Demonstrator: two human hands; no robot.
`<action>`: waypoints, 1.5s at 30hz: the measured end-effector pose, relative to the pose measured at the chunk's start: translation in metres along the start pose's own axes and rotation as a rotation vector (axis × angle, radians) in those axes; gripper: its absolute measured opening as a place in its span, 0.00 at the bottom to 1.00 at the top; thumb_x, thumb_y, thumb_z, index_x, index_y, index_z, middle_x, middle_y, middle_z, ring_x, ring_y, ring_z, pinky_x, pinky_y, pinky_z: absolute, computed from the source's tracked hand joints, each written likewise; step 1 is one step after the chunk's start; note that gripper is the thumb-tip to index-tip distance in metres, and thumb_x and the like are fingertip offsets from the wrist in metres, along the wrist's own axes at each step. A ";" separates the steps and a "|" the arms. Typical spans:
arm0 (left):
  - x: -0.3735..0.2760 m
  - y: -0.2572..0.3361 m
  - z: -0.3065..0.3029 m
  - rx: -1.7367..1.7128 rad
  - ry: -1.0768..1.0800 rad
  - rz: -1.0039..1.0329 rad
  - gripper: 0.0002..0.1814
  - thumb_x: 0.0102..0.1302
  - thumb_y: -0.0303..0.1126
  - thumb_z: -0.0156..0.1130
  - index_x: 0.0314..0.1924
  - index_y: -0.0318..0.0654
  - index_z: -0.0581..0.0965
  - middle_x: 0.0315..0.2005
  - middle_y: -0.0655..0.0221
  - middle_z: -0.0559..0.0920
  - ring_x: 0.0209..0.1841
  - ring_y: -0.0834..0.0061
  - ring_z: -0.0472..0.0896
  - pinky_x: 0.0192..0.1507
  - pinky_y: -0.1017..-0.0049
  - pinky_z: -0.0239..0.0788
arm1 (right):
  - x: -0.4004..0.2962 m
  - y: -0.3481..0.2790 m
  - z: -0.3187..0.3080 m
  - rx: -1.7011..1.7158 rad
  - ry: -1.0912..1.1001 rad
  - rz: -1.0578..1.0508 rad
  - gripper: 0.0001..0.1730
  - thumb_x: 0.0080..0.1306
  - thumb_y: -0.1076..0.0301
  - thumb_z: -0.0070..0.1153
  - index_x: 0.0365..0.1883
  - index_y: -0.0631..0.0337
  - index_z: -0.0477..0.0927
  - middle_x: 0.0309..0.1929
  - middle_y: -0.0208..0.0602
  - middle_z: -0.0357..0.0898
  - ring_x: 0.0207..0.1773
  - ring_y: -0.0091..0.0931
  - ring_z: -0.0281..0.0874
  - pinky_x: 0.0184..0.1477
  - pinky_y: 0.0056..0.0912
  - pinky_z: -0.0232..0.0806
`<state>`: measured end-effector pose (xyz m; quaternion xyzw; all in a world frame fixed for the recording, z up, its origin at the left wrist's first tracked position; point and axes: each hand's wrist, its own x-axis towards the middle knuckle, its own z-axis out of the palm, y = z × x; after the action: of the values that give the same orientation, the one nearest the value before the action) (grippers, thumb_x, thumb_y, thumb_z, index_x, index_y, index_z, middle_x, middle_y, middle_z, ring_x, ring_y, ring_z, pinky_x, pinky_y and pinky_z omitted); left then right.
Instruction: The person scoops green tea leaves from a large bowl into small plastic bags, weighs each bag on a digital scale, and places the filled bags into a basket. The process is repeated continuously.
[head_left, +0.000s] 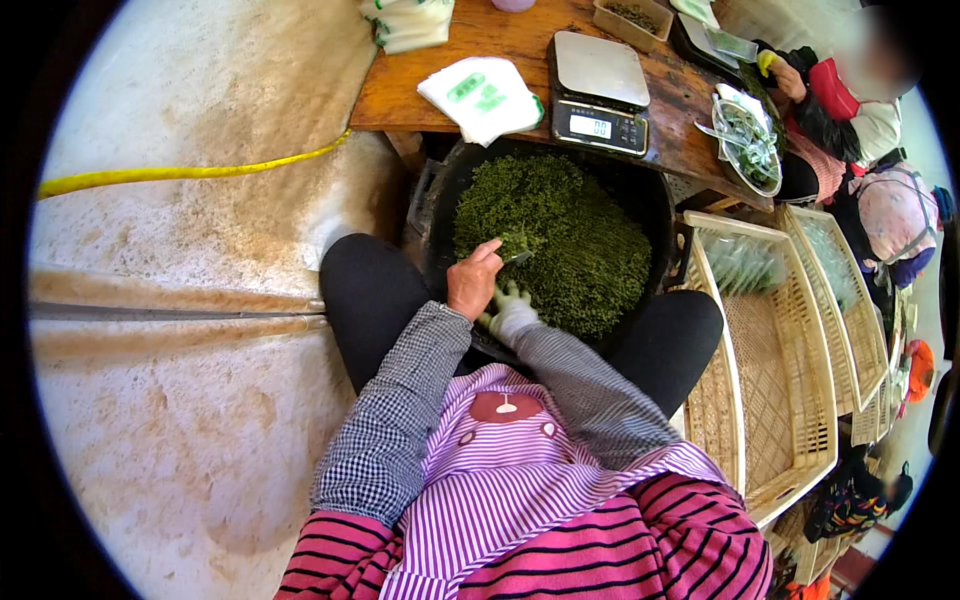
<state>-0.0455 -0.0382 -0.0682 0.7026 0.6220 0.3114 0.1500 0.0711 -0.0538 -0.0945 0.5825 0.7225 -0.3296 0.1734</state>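
Note:
A large black tub (670, 217) packed with small green sprigs (577, 240) stands between my knees. Over its near left part, my bare left hand (474, 279) holds a small bunch of sprigs (514, 243), with something shiny, perhaps clear plastic, at its lower edge. My right hand (514, 313), in a pale glove, reaches down among the sprigs at the tub's near side, just below and right of the left; its fingertips are partly hidden, and I cannot tell whether it grips anything. Beyond the tub, a digital scale (600, 90) and a stack of printed white plastic bags (480, 97) lie on the wooden table.
Right of the tub stand plastic crates (814, 375), some holding filled clear bags (742, 262). A bowl of bagged greens (750, 150) and a tub of plant bits (634, 21) sit on the table (517, 37). A co-worker's hand (787, 79) is at the far right. A yellow hose (195, 172) runs left.

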 end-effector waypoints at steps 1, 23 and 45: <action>0.001 0.002 0.000 0.000 0.014 0.012 0.02 0.58 0.26 0.61 0.31 0.37 0.79 0.51 0.66 0.80 0.40 0.62 0.83 0.40 0.68 0.76 | -0.003 -0.008 0.004 -0.013 0.016 0.009 0.41 0.62 0.47 0.55 0.71 0.47 0.56 0.70 0.51 0.56 0.67 0.46 0.60 0.67 0.40 0.57; -0.008 0.002 0.007 0.081 -0.224 0.064 0.07 0.53 0.21 0.59 0.33 0.40 0.79 0.61 0.67 0.70 0.26 0.67 0.81 0.29 0.68 0.75 | -0.015 0.039 -0.097 1.012 0.098 -0.202 0.36 0.57 0.82 0.45 0.68 0.57 0.61 0.65 0.40 0.64 0.66 0.31 0.60 0.65 0.30 0.55; -0.010 0.010 0.002 0.011 -0.094 0.285 0.08 0.57 0.24 0.62 0.38 0.39 0.78 0.40 0.67 0.75 0.36 0.67 0.79 0.34 0.69 0.74 | 0.013 0.044 -0.082 0.216 0.293 -0.144 0.23 0.65 0.59 0.50 0.58 0.54 0.73 0.48 0.47 0.79 0.50 0.41 0.77 0.51 0.40 0.68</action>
<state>-0.0365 -0.0494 -0.0660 0.7983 0.5099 0.2932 0.1294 0.1209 0.0158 -0.0555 0.5862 0.7403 -0.3285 -0.0211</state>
